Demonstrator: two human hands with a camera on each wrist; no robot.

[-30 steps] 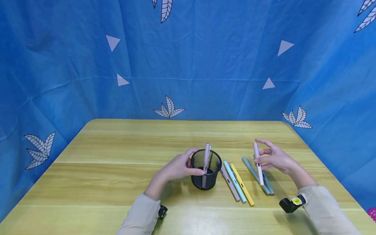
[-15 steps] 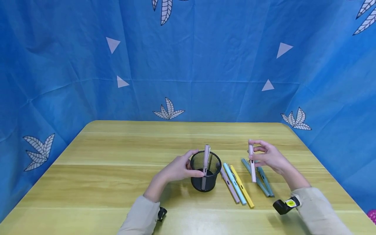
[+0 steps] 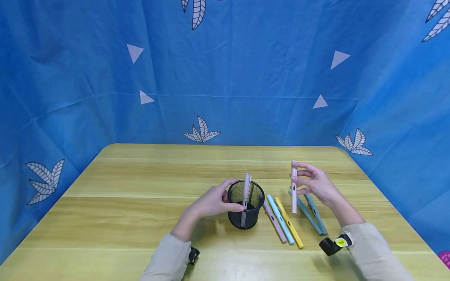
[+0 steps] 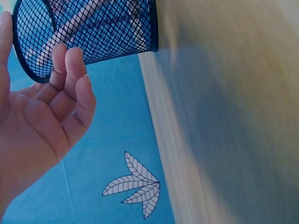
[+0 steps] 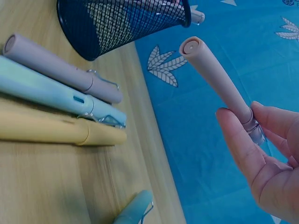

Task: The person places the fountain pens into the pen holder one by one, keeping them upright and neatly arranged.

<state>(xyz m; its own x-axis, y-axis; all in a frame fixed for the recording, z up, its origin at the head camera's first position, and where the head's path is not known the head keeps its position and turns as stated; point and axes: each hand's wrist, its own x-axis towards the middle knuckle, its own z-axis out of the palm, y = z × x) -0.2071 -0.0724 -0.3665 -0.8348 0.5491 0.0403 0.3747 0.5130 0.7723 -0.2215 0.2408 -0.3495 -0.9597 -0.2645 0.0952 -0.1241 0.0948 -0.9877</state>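
The left hand (image 3: 211, 201) curved its thumb and fingers around the rim of the black mesh cup (image 3: 251, 220), which stood on the desk (image 3: 158, 187) with a pale pen (image 3: 247, 191) leaning inside. The right hand (image 3: 318, 185) pinched a pink pen (image 3: 294, 199) near its upper end, holding it roughly upright in the air. Between the hands lay a purple pen (image 3: 276, 225), a light blue pen (image 3: 281, 219) and a yellow pen (image 3: 291, 226), side by side.

Pale pink pen (image 5: 217, 77), black mesh cup (image 3: 252, 219)
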